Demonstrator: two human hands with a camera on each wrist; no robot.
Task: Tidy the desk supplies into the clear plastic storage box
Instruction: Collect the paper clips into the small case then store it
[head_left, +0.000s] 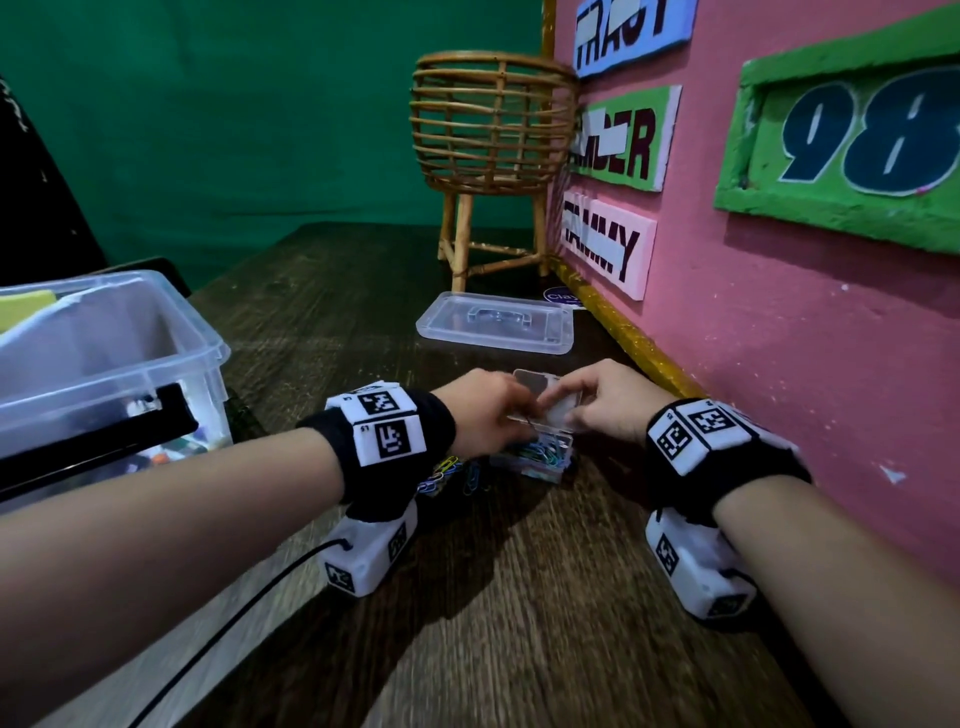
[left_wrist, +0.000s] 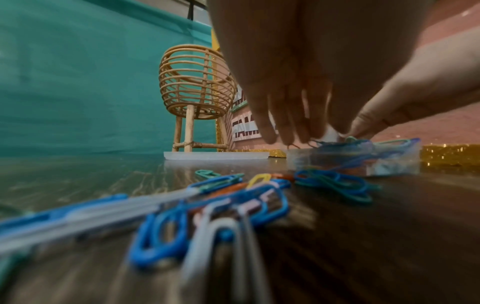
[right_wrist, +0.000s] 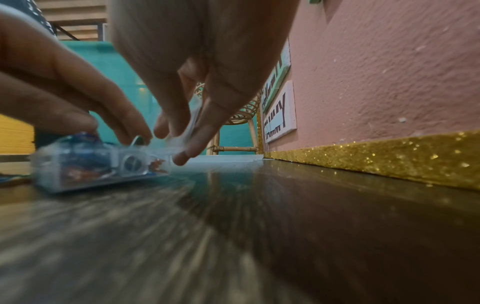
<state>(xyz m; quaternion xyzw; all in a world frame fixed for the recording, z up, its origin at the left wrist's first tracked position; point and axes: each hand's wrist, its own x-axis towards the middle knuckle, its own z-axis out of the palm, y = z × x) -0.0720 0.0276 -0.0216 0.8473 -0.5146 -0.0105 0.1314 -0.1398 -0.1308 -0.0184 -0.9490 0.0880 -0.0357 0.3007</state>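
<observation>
A small clear clip case (head_left: 540, 460) (right_wrist: 91, 168), full of coloured paper clips, sits on the dark wooden desk (head_left: 519, 597). My right hand (head_left: 566, 410) (right_wrist: 182, 144) pinches its raised hinged lid (head_left: 540, 387) (right_wrist: 193, 121) between thumb and fingers. My left hand (head_left: 519, 415) (left_wrist: 293, 139) reaches down with fairly straight fingers, and its fingertips touch the clips at the case's open top. Loose paper clips (head_left: 447, 470) (left_wrist: 207, 205) lie on the desk beside the case, under my left wrist. The big clear storage box (head_left: 171, 358) stands open at the left with items inside.
The storage box's flat lid (head_left: 496, 325) (left_wrist: 215, 155) lies further back, in front of a rattan basket stand (head_left: 493, 130). A pink board (head_left: 779, 338) with a gold glitter strip (head_left: 623, 332) (right_wrist: 389, 158) runs along the right. A black cable (head_left: 234, 613) trails from my left wrist.
</observation>
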